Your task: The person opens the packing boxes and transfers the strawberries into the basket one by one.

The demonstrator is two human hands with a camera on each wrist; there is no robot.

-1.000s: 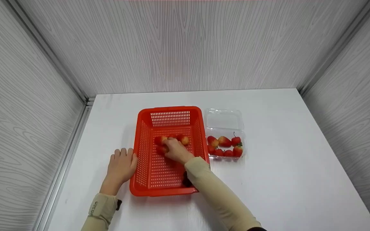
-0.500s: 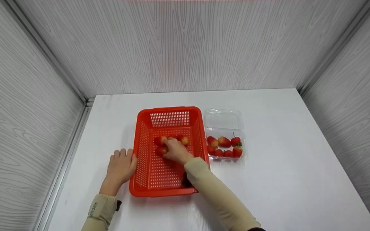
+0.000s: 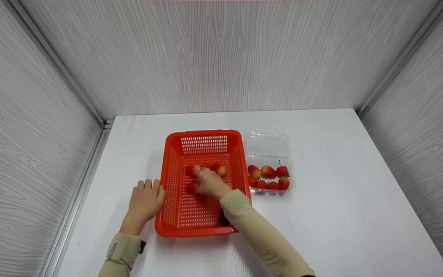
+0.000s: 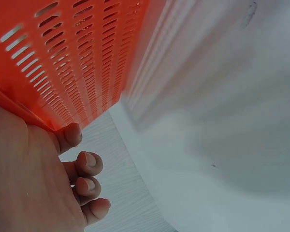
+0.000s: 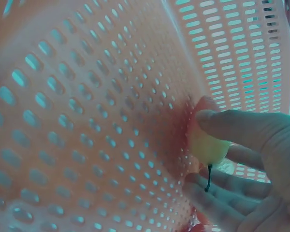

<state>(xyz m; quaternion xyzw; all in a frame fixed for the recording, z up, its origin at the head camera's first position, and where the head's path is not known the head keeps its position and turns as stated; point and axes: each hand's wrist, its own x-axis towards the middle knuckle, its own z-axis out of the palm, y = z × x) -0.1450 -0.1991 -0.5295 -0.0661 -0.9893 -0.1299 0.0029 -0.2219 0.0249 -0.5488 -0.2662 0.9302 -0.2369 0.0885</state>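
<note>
In the head view, a red perforated plastic basket [image 3: 194, 231] stands on the white table. My left hand [image 3: 145, 200] touches the basket's left side, its fingers loose outside the wall. My right hand [image 3: 213, 183] reaches inside the basket. In the right wrist view, its thumb and fingers pinch a small red-and-yellow fruit [image 5: 208, 145] with a dark stem; the head view mostly hides this fruit. A red fruit [image 3: 192, 187] lies beside the fingertips, with other red-and-yellow fruits [image 3: 220, 169] farther back on the basket floor.
Right of the basket stands a clear plastic clamshell box [image 3: 267, 145], its lid folded back. Several red and yellow fruits [image 3: 268, 172] lie in it. Grey wood-grain panels [image 3: 214, 57] enclose the table [image 3: 340, 200] at the back and sides.
The red fruit beside my right fingertips has shifted slightly toward the front of the basket. My right hand has moved only a little. My left hand stays at the basket's left side.
</note>
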